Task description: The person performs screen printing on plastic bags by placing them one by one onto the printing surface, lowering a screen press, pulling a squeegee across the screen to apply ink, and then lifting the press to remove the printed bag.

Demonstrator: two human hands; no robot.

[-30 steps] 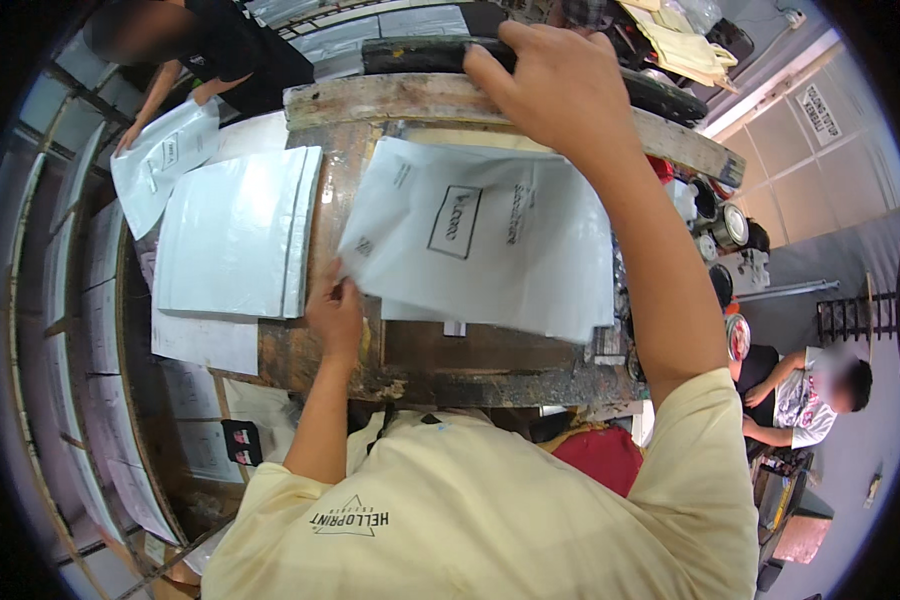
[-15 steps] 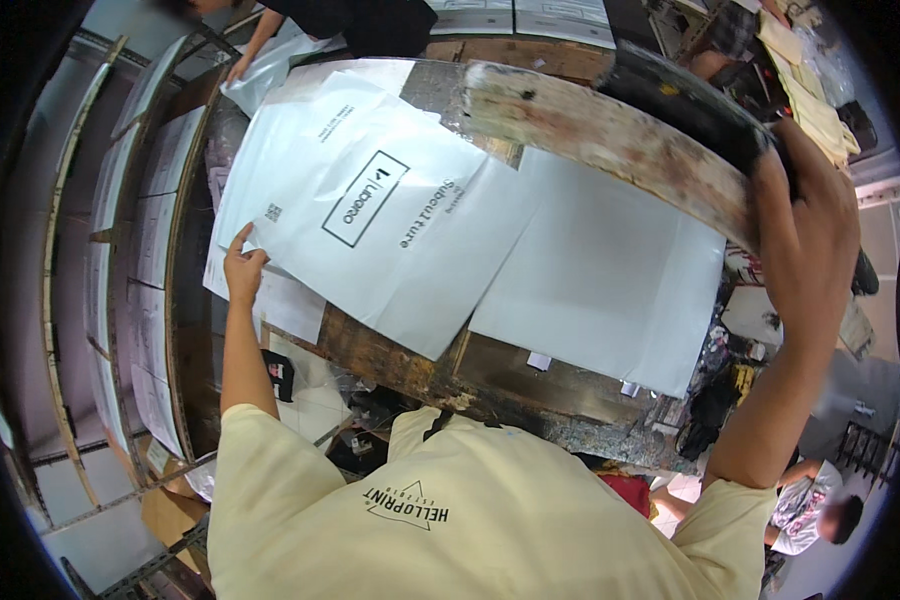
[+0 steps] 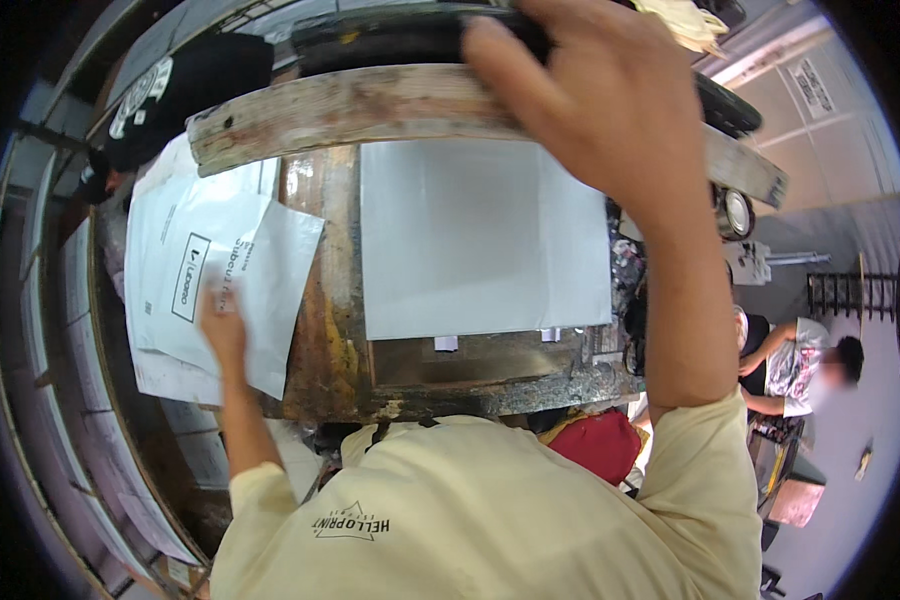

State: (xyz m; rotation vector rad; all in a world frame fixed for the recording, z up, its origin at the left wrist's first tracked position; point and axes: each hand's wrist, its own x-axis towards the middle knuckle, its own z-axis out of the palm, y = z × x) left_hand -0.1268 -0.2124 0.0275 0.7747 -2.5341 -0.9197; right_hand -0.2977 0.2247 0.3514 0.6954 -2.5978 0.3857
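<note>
My right hand (image 3: 595,105) grips the raised wooden frame bar (image 3: 370,105) at the top of a stained printing table (image 3: 330,340). Under the frame lies a blank white sheet (image 3: 480,240), flat on the platen. My left hand (image 3: 222,325) rests on a printed white mailer bag (image 3: 225,285) that lies tilted on a stack of similar bags (image 3: 160,240) at the table's left side. The fingers press on the bag's lower edge.
Another person in a black top (image 3: 185,80) stands at the far side of the table. A seated person (image 3: 805,365) is at the right. A tape roll (image 3: 735,210) sits by the frame's right end. Metal shelving (image 3: 50,330) runs along the left.
My left hand has carried the printed bag off the platen to the stack on the left. A blank sheet now lies alone under the frame. My right hand stays on the frame bar.
</note>
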